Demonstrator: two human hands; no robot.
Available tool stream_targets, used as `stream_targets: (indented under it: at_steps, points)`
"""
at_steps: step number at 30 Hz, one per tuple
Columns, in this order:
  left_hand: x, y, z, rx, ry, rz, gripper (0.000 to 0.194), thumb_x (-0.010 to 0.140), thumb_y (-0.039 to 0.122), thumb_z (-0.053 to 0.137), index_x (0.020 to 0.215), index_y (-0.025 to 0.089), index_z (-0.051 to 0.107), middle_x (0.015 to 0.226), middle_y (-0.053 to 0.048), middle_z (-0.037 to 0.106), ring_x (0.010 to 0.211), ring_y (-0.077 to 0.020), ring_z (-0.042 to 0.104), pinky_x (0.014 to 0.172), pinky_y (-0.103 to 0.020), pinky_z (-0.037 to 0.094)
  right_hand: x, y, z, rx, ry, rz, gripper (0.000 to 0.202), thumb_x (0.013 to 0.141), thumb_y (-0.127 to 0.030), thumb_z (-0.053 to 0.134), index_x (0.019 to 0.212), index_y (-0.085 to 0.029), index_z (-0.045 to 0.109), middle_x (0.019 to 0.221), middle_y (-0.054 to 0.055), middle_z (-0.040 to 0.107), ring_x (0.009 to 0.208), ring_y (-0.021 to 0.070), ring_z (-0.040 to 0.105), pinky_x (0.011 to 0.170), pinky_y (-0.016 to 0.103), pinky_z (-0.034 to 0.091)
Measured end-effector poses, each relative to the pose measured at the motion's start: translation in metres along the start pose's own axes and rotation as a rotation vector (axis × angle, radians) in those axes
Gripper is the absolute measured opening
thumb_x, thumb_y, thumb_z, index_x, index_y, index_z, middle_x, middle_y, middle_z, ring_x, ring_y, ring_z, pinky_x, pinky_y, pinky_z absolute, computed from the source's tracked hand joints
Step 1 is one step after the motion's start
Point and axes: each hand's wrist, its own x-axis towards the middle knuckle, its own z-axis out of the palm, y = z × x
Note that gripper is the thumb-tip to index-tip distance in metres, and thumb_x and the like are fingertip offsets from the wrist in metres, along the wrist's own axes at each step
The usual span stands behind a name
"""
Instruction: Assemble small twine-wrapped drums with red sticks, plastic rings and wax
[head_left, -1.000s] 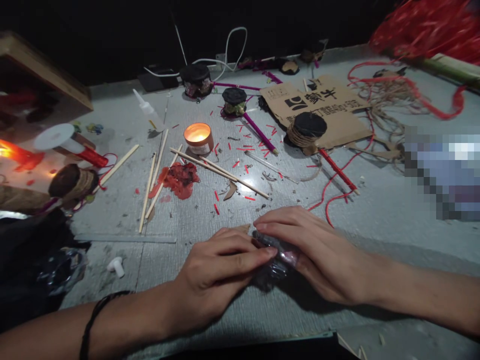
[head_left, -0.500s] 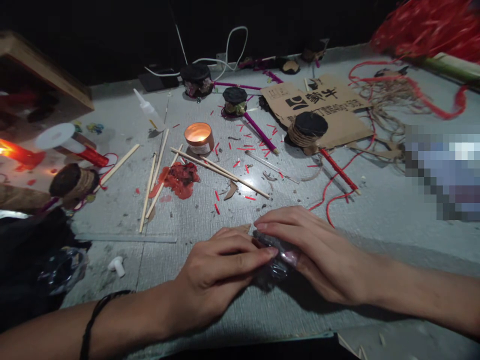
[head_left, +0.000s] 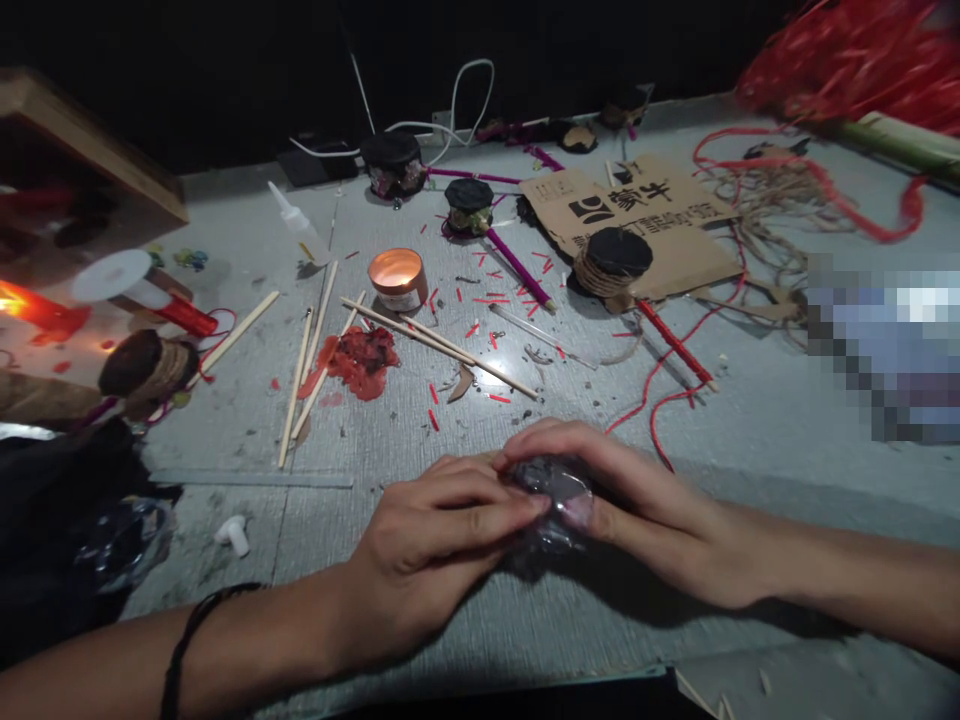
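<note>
Checking left to right, I noted a twine-bound drum (head_left: 157, 368), apparently finished. My left hand (head_left: 450, 525) pinched a crinkled plastic bundle (head_left: 553, 510) at the near side of the table (head_left: 465, 670), my right hand (head_left: 652, 510) cupping it opposite; its loose plastic I judged unfinished. My palms and the bundle's contents were hidden; a pixelated patch (head_left: 892, 350) masked the far right.

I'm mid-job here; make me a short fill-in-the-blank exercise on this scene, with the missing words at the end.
1. The shiny bundle is between the left hand and the ____ hand.
2. The dark band circles the ____ arm.
3. The lettering on the cardboard is ____.
4. The wax-like puddle near the candle tin is mostly ____.

Missing words: right; left; black; red.
</note>
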Motion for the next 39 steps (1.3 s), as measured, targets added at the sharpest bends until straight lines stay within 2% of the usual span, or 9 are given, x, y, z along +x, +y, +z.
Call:
stream_targets:
  at_steps: [9,16,19,21,25,27,29,35,39]
  points:
    - [0.002,0.001,-0.002,0.033,-0.022,0.014,0.024,0.099,0.008,0.072,0.119,0.018,0.079,0.099,-0.01,0.082,0.098,-0.0206,0.077,0.097,-0.041,0.065,0.005,-0.002,0.002,0.129,-0.042,-0.04,0.026,0.114,-0.034,0.054,0.14,-0.029,0.056,0.14,0.01,0.064,0.135,0.0233,0.062,0.114,0.044,0.054]
    - [0.007,0.005,0.002,0.024,-0.027,-0.029,0.025,0.096,0.01,0.076,0.119,0.019,0.077,0.102,-0.011,0.084,0.101,-0.0223,0.079,0.1,-0.042,0.064,0.005,-0.009,0.005,0.052,-0.007,-0.019,0.012,0.114,-0.026,0.051,0.126,-0.028,0.055,0.14,0.011,0.062,0.133,0.0238,0.062,0.108,0.044,0.058]
    - [0.007,0.007,0.002,0.012,-0.036,-0.042,0.033,0.09,0.019,0.086,0.121,0.018,0.075,0.106,-0.012,0.083,0.103,-0.0238,0.078,0.1,-0.042,0.063,0.006,-0.008,0.008,-0.058,-0.02,-0.089,0.021,0.111,-0.016,0.049,0.129,-0.027,0.053,0.138,0.012,0.061,0.131,0.0223,0.061,0.108,0.042,0.057]
    - [0.007,0.007,0.002,0.016,-0.009,-0.052,0.026,0.09,0.019,0.086,0.114,0.018,0.074,0.1,-0.009,0.082,0.097,-0.0218,0.077,0.095,-0.039,0.063,0.006,-0.007,0.011,-0.12,-0.01,-0.138,0.032,0.107,-0.01,0.051,0.135,-0.026,0.051,0.138,0.012,0.06,0.133,0.0227,0.059,0.109,0.042,0.055]
    - [0.005,0.01,0.003,0.089,0.07,-0.073,0.012,0.092,0.011,0.079,0.097,0.017,0.07,0.087,-0.007,0.075,0.084,-0.0186,0.07,0.082,-0.035,0.059,0.004,-0.009,0.015,-0.163,0.227,-0.201,0.054,0.093,-0.006,0.062,0.142,-0.023,0.049,0.132,0.013,0.056,0.129,0.0277,0.055,0.105,0.042,0.053]
    - [0.005,0.011,0.003,0.12,0.082,-0.088,0.012,0.092,0.01,0.076,0.096,0.018,0.068,0.086,-0.006,0.073,0.082,-0.0183,0.068,0.079,-0.035,0.057,0.003,-0.01,0.015,-0.097,0.393,-0.198,0.047,0.094,-0.006,0.061,0.135,-0.024,0.052,0.113,0.008,0.054,0.106,0.0238,0.057,0.087,0.036,0.055]
    - [0.005,0.011,0.003,0.124,0.081,-0.106,0.012,0.092,0.011,0.075,0.097,0.018,0.067,0.085,-0.005,0.072,0.081,-0.0178,0.066,0.079,-0.035,0.056,0.002,-0.011,0.014,-0.032,0.455,-0.182,0.036,0.099,-0.004,0.056,0.128,-0.026,0.052,0.101,0.004,0.049,0.09,0.0204,0.052,0.075,0.031,0.052]
    - [0.005,0.01,0.004,0.104,0.074,-0.149,0.011,0.093,0.01,0.074,0.096,0.017,0.067,0.084,-0.004,0.071,0.08,-0.0161,0.064,0.079,-0.034,0.053,0.001,-0.011,0.012,0.087,0.301,-0.075,0.025,0.108,-0.009,0.046,0.124,-0.028,0.051,0.115,0.007,0.05,0.096,0.0209,0.052,0.076,0.03,0.054]
    - [0.005,0.009,0.004,0.087,0.068,-0.178,0.01,0.093,0.009,0.073,0.095,0.017,0.067,0.084,-0.004,0.07,0.08,-0.0159,0.064,0.079,-0.034,0.052,-0.002,-0.018,0.011,0.21,0.302,0.0,0.02,0.109,-0.016,0.05,0.121,-0.031,0.053,0.115,0.006,0.051,0.094,0.02,0.052,0.075,0.03,0.054]
